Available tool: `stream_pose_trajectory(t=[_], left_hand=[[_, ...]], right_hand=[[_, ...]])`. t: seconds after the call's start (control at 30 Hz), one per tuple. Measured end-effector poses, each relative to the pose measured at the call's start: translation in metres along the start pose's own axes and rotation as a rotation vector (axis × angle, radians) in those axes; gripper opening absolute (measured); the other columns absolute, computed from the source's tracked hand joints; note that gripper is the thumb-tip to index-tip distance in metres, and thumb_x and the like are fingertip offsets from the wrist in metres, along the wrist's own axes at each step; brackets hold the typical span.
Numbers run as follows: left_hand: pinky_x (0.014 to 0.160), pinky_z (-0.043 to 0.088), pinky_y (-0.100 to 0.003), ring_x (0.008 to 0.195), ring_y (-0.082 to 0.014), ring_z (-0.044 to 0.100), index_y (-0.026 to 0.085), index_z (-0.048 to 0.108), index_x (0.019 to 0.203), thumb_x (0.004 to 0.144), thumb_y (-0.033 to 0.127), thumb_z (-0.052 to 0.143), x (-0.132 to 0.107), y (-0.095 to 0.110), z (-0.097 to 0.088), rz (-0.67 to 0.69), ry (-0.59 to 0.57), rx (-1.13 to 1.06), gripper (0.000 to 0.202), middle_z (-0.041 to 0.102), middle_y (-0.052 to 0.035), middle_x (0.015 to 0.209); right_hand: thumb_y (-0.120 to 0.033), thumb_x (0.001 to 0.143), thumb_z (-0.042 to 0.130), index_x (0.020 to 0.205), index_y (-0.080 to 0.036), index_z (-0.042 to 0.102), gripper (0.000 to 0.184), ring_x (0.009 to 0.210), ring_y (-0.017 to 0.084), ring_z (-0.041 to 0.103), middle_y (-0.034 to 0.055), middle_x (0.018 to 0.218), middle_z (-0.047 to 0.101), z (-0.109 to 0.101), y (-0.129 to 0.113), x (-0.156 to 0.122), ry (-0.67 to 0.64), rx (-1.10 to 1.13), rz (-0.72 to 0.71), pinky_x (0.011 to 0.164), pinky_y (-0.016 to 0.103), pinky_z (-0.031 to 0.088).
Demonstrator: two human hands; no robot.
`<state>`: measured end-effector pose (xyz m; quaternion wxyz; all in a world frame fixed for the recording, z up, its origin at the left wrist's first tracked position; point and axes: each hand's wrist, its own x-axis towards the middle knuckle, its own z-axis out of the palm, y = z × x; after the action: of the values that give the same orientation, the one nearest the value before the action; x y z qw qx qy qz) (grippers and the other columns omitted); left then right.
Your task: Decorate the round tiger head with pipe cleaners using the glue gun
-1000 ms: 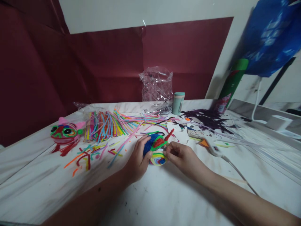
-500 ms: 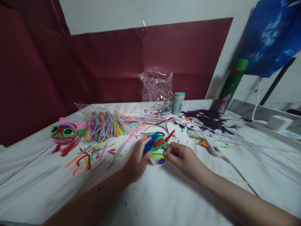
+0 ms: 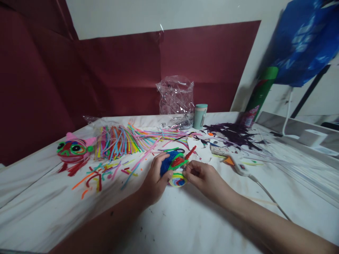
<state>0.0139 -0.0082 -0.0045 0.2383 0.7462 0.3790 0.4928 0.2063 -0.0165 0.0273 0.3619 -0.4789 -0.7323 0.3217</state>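
A small rounded craft figure (image 3: 178,163), covered in coloured pipe cleaners, is held just above the marble-patterned table. Blue covers its left part, with red and green at the top and a yellow-rimmed, multicoloured round below. My left hand (image 3: 155,180) wraps around its left side, thumb on the near face. At its right edge, the thumb and fingers of my right hand (image 3: 202,176) are pinched together; whatever lies between the fingertips is too small to tell. A red fuzzy stick (image 3: 191,152) pokes up at the figure's upper right.
Left stands a finished-looking pink figure (image 3: 72,151) with big eyes. Pipe cleaners (image 3: 119,141) and cut bits (image 3: 99,178) lie beside it. Behind are a clear plastic bag (image 3: 176,98), a mint cup (image 3: 200,116) and dark purple scraps (image 3: 233,134). A corded glue gun (image 3: 239,167) lies right.
The hands and the craft figure stay almost in place. The whole view has shifted very slightly; nothing was visibly taken up or let go.
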Motion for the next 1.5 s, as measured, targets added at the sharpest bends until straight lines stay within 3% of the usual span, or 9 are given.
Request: stream_pose_trajectory(t=[0.2, 0.47, 0.7, 0.9, 1.5], left_hand=[[0.11, 0.028, -0.045, 0.129, -0.0273, 0.041, 0.017, 0.053, 0.12, 0.093, 0.051, 0.032, 0.003, 0.009, -0.003, -0.103, 0.027, -0.071, 0.049, 0.051, -0.0138, 0.131], [0.109, 0.031, -0.046, 0.13, -0.0292, 0.042, 0.018, 0.05, 0.127, 0.087, 0.038, 0.051, 0.004, -0.004, -0.004, -0.041, -0.021, -0.107, 0.044, 0.049, -0.0142, 0.135], [0.107, 0.035, -0.047, 0.126, -0.0272, 0.046, 0.018, 0.047, 0.128, 0.085, 0.024, 0.049, 0.003, -0.005, -0.004, 0.14, 0.0, 0.158, 0.043, 0.052, -0.0157, 0.13], [0.104, 0.039, -0.047, 0.126, -0.0273, 0.046, 0.016, 0.042, 0.129, 0.081, 0.019, 0.048, 0.002, 0.003, -0.005, 0.149, -0.007, 0.348, 0.048, 0.051, -0.0175, 0.131], [0.1, 0.046, -0.042, 0.119, -0.0257, 0.055, 0.017, 0.045, 0.124, 0.083, 0.021, 0.045, 0.004, 0.0, -0.006, 0.227, 0.057, 0.473, 0.042, 0.058, -0.0158, 0.123]], right_hand=[[-0.036, 0.073, 0.048, 0.062, -0.022, 0.045, 0.018, 0.055, 0.013, 0.043, -0.0015, 0.059, 0.05, 0.0, 0.0, 0.0, 0.006, 0.013, -0.009, 0.054, 0.026, 0.034], [-0.038, 0.074, 0.048, 0.063, -0.022, 0.045, 0.019, 0.055, 0.013, 0.041, -0.0022, 0.059, 0.049, 0.0, 0.004, 0.001, 0.019, 0.029, -0.013, 0.053, 0.026, 0.033], [-0.038, 0.073, 0.048, 0.063, -0.022, 0.046, 0.019, 0.054, 0.013, 0.042, -0.002, 0.058, 0.05, -0.002, 0.001, 0.0, 0.015, 0.01, 0.007, 0.053, 0.025, 0.033], [-0.036, 0.074, 0.049, 0.063, -0.022, 0.047, 0.018, 0.054, 0.013, 0.044, -0.0017, 0.058, 0.052, -0.002, 0.002, 0.002, 0.024, 0.019, -0.021, 0.053, 0.024, 0.036], [-0.023, 0.074, 0.051, 0.063, -0.021, 0.045, 0.012, 0.054, 0.011, 0.043, -0.0033, 0.059, 0.049, 0.0, 0.003, 0.003, 0.024, 0.07, -0.026, 0.053, 0.022, 0.034]])
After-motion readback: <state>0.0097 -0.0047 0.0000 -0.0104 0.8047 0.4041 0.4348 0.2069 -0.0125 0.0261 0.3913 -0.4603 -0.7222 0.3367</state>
